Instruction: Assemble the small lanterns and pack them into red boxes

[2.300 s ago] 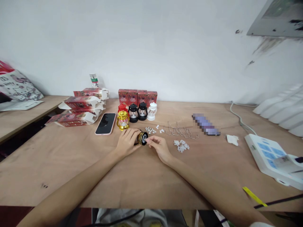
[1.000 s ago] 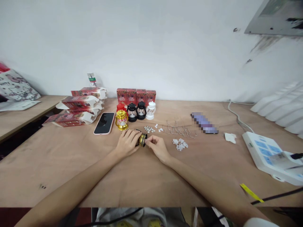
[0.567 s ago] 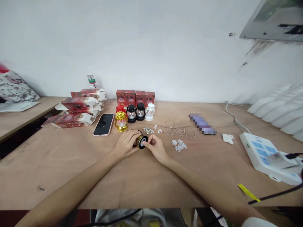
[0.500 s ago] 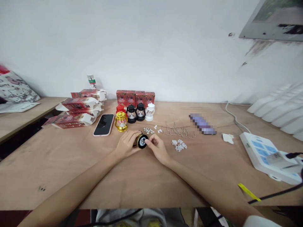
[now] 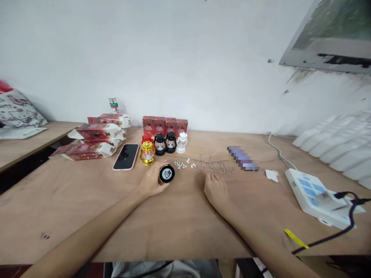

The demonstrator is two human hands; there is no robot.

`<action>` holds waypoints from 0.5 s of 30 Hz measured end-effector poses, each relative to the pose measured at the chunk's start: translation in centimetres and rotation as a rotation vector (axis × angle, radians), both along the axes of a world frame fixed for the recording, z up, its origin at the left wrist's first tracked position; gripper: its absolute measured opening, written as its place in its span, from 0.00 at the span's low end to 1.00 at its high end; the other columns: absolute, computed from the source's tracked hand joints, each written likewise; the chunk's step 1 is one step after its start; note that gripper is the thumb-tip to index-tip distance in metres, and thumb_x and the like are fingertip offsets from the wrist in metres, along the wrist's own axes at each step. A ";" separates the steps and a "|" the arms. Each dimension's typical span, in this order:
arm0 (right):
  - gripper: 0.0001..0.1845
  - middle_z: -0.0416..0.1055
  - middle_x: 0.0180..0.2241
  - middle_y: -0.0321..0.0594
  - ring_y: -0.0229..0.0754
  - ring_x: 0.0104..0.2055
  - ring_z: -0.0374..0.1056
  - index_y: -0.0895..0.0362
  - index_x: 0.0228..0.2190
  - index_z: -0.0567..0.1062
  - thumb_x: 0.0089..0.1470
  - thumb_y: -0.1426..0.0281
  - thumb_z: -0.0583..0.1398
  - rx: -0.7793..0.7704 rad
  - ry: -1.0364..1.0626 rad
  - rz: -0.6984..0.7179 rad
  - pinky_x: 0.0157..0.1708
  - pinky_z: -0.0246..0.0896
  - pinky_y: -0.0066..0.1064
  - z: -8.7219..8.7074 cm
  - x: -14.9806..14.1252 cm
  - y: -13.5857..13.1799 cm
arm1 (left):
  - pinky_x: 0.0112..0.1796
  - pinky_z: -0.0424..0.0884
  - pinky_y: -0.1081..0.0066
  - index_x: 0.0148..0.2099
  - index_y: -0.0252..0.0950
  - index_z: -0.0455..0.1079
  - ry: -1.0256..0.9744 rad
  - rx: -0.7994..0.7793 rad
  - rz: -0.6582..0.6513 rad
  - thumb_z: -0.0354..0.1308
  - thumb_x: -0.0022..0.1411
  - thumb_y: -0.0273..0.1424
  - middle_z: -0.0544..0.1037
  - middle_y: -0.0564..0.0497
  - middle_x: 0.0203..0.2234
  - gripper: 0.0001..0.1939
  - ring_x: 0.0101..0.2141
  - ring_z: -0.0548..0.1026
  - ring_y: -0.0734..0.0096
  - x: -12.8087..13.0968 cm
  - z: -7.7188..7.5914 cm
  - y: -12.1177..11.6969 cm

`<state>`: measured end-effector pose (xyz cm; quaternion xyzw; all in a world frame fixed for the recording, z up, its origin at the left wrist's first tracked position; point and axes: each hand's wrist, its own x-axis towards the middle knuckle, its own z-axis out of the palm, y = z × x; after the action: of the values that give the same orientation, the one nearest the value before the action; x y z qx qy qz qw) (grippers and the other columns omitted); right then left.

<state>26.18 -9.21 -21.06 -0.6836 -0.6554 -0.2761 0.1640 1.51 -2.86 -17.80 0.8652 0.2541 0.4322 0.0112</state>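
Note:
My left hand (image 5: 151, 179) is wrapped round a small gold lantern, tipped so its black round base (image 5: 167, 174) faces me. In the middle of that base is a pale recess with metal contacts. To the right, my right hand (image 5: 216, 190) rests low on the table with its fingers curled down and close together. It covers the spot where the small white plastic pieces lay; its fingertips and anything in them are hidden. Between the hands lie button cells (image 5: 180, 165) and tiny white parts (image 5: 193, 165). Thin bent wire handles (image 5: 214, 166) spread just beyond my right fingers.
A gold lantern (image 5: 148, 154) stands before red, black and white lanterns (image 5: 182, 143). Behind them are red boxes (image 5: 165, 125). A phone (image 5: 126, 157) and opened cartons (image 5: 92, 150) lie left. Right are a blurred purple item (image 5: 242, 158), a white scrap (image 5: 271, 175) and a power strip (image 5: 308, 193).
My right hand has left the lantern's base and moved right, over the white plastic pieces. My left hand keeps hold of the lantern, its base now turned more fully toward me. The view has shifted slightly.

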 end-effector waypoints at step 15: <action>0.14 0.73 0.37 0.50 0.49 0.39 0.65 0.60 0.40 0.71 0.60 0.68 0.49 0.090 0.047 0.318 0.38 0.57 0.37 0.5 -0.9 -1.4 | 0.47 0.71 0.59 0.53 0.35 0.58 0.049 0.021 -0.027 0.56 0.54 0.30 0.72 0.40 0.46 0.24 0.48 0.72 0.58 0.0 -0.1 -0.2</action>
<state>25.25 -10.65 -20.54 -0.5696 -0.7382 -0.2598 0.2511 1.51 -3.02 -17.92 0.8790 0.2379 0.4133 0.0020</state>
